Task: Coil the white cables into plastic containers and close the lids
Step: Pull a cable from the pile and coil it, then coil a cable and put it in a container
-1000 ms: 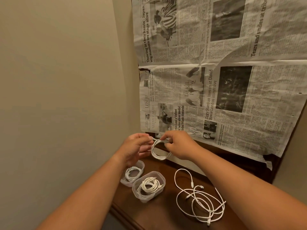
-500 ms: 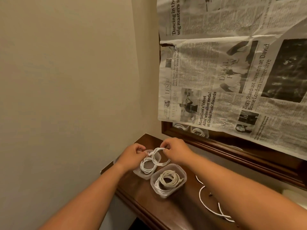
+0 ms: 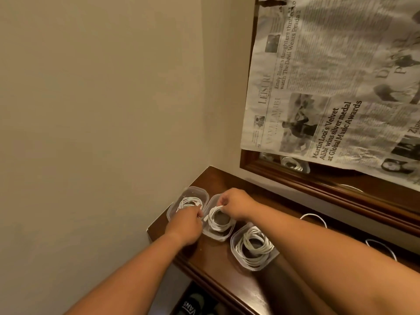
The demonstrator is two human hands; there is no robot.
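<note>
Two hands pinched one coiled white cable (image 3: 219,226): left hand (image 3: 185,223) at its left edge, right hand (image 3: 234,203) at its far edge, seating it in the middle plastic container (image 3: 217,238). The far container (image 3: 193,190) and near container (image 3: 252,268) held coils too. Next, probably: let go, tuck ends, find lids, none visible.

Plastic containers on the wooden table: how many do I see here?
3 containers. One in the far corner by the wall; one beside it, where left hand and right hand hold a coiled cable; one nearest the table edge. None seems hidden.
</note>
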